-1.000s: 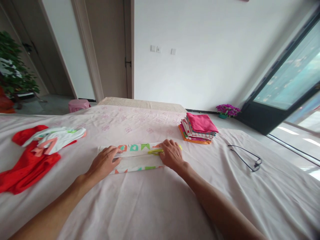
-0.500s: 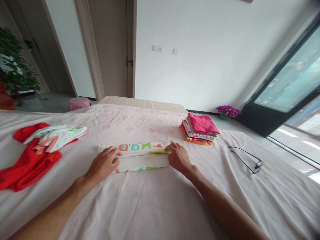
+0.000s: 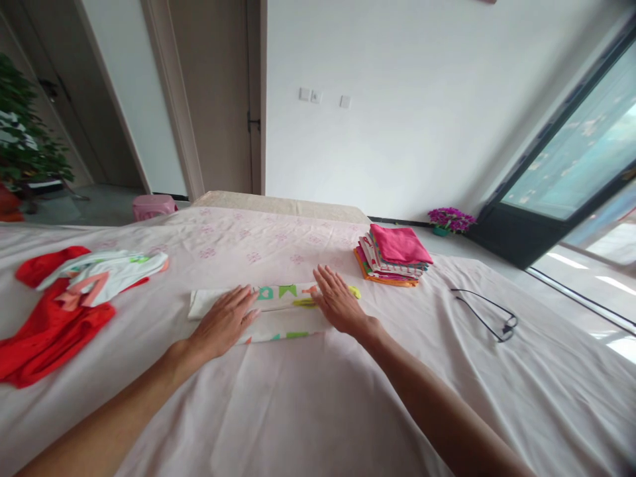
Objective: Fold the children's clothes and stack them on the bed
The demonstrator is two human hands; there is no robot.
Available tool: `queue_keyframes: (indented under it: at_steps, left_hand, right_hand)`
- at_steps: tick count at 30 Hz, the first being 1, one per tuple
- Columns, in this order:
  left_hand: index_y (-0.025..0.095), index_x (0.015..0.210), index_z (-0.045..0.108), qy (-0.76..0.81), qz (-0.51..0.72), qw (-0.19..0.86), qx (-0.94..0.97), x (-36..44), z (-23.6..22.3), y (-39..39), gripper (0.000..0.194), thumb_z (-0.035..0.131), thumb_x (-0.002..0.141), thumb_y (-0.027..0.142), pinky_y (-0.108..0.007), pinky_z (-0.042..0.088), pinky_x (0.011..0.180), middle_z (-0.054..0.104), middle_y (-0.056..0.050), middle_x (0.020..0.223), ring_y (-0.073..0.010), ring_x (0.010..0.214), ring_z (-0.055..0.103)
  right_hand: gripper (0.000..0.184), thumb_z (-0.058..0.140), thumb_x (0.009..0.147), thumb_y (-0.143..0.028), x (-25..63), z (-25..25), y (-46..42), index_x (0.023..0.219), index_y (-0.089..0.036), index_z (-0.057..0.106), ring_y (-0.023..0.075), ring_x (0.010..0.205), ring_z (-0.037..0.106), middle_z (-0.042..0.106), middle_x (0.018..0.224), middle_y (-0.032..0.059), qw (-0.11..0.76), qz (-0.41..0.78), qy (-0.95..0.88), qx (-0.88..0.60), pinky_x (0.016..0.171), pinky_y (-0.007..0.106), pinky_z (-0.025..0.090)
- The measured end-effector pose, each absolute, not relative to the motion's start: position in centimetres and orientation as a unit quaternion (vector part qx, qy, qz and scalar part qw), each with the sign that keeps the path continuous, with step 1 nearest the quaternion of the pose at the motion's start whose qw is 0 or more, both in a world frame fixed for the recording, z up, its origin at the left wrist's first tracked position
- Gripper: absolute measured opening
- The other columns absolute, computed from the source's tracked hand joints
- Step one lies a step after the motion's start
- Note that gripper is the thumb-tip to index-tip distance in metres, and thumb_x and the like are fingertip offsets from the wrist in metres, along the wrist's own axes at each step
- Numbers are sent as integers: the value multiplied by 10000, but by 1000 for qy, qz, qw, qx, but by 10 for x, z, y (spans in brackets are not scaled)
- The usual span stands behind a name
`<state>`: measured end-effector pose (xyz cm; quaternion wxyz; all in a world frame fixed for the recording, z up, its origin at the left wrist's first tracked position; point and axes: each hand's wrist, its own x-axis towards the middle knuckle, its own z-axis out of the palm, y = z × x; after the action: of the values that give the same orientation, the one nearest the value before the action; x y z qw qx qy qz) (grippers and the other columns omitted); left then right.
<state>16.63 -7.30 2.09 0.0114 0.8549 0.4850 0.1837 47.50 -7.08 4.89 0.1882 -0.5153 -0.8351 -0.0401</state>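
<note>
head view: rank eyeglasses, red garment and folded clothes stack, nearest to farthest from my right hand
1. Folded clothes stack: just beyond the right hand, to its right.
2. Eyeglasses: farther right.
3. Red garment: far left, beyond the left hand.

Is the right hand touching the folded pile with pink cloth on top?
Apart: the head view shows pale sheet between the right hand and the folded pile.

Your left hand (image 3: 226, 320) and right hand (image 3: 338, 301) lie palms down near the middle of the frame, fingers extended, thumbs turned inward, as your bare forearms angle in from the lower left and lower right corners.
</note>
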Motion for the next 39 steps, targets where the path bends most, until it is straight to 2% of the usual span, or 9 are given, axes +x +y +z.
queue_keyframes:
  at_steps: [5, 12, 16, 20, 24, 27, 30, 33, 39]
  left_hand:
    - [242, 1482, 412, 506, 130, -34, 852, 143, 2, -79, 583, 394, 952, 486, -476, 244, 1177, 391, -95, 1559, -269, 1461, 301]
    - [198, 1462, 443, 557, 152, -47, 815, 101, -9, -85, 592, 345, 956, 491, -493, 271, 1172, 389, -121, 1557, -280, 1457, 310]
    - [147, 1388, 516, 554, 186, -23, 811, 86, -13, -85, 568, 266, 977, 447, -426, 276, 1196, 480, -118, 1494, -233, 1440, 348]
    - [141, 1331, 559, 583, 213, -12, 784, 85, -12, -85, 557, 292, 959, 458, -410, 339, 1169, 508, -131, 1461, -251, 1401, 411]
    - [163, 1311, 565, 601, 232, -14, 764, 87, -14, -86, 531, 330, 939, 459, -408, 364, 1154, 508, -129, 1457, -258, 1383, 437]
    - [184, 1306, 564, 600, 242, -7, 763, 86, -15, -87, 506, 347, 936, 452, -421, 372, 1145, 514, -119, 1453, -261, 1374, 449]
    - [186, 1297, 567, 599, 240, -7, 764, 86, -14, -88, 507, 336, 938, 461, -401, 371, 1143, 517, -111, 1451, -252, 1375, 448]
    - [166, 1270, 578, 613, 238, -14, 754, 87, -10, -90, 518, 308, 940, 461, -382, 368, 1141, 539, -121, 1422, -244, 1352, 473]
    - [132, 1224, 579, 683, 217, -14, 697, 82, 14, -93, 521, 262, 952, 444, -378, 423, 1048, 639, -160, 1247, -258, 1202, 571]
  right_hand:
    - [584, 350, 1019, -411, 488, 17, -86, 1525, -119, 327, 284, 1476, 239, 308, 1577, 157, 104, -44, -859, -499, 1195, 488, 247]
    - [598, 342, 1017, -434, 502, 16, -91, 1543, -155, 292, 257, 1477, 242, 292, 1587, 138, 151, -14, -852, -500, 1197, 476, 251]
    - [510, 336, 1013, -357, 519, 19, -86, 1477, -159, 417, 219, 1362, 457, 483, 1479, 139, 265, 79, -787, -551, 1115, 404, 390]
    - [359, 433, 929, -188, 535, 28, -79, 1202, -206, 665, 198, 1071, 646, 696, 1165, 90, 341, 65, -717, -605, 953, 352, 495]
    - [329, 550, 855, -135, 532, 48, -78, 1117, -244, 714, 177, 983, 651, 694, 1114, 48, 268, 48, -772, -574, 861, 290, 496]
    - [363, 569, 835, -98, 520, 64, -78, 1114, -273, 722, 173, 1022, 628, 687, 1133, 29, 184, 16, -834, -520, 902, 281, 455]
    - [304, 572, 850, -118, 509, 70, -76, 1051, -269, 742, 183, 974, 616, 700, 1033, 35, 117, -31, -861, -493, 904, 298, 421]
    - [247, 573, 855, -144, 504, 68, -76, 1010, -237, 740, 190, 936, 602, 695, 976, 50, 109, -54, -851, -511, 867, 299, 410]
    - [352, 493, 814, -42, 504, 75, -84, 1001, -223, 730, 186, 952, 598, 704, 996, 48, 157, -37, -825, -541, 884, 304, 410]
